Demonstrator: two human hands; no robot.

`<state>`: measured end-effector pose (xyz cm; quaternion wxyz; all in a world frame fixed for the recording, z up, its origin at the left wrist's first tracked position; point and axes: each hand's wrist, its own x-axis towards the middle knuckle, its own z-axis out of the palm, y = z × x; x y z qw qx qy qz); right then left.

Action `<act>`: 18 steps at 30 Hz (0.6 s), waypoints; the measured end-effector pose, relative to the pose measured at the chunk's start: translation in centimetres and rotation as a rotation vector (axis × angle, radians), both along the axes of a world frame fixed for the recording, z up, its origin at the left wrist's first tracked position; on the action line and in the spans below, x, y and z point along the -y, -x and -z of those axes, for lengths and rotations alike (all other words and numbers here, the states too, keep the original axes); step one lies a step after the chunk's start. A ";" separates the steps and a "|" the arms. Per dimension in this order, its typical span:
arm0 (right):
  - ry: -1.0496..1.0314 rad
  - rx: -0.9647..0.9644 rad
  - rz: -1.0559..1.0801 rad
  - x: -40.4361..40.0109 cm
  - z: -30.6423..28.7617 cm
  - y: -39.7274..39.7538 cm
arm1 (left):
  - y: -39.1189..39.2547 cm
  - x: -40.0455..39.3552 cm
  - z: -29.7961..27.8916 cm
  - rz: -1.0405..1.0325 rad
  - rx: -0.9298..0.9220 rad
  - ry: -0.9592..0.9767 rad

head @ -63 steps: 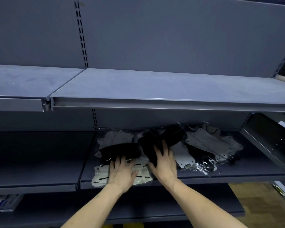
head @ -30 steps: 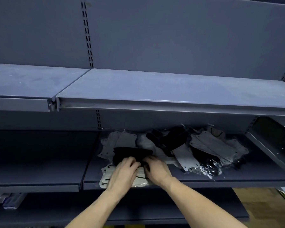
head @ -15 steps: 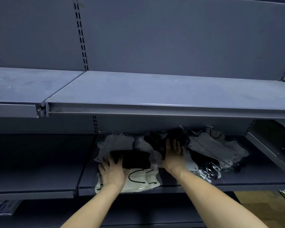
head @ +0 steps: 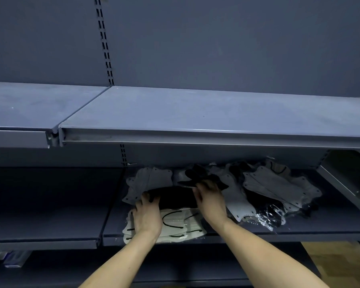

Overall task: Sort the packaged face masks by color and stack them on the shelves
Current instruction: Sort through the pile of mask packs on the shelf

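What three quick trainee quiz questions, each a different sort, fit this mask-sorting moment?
1. True or false: the upper shelf holds masks.
2. The right hand grips: A) a black mask B) a white mask C) nothing.
3. Fill in: under the left hand, at the lower shelf's front edge, lie ___ masks with black ear loops.

Key: 1 false; 2 A; 3 white.
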<state>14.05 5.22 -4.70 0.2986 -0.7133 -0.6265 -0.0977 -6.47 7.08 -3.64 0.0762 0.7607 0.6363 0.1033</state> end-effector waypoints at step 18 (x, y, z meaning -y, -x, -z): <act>0.440 0.030 0.029 -1.0 -0.4 6.0 | 1.2 -0.1 -2.0 0.053 0.875 -0.023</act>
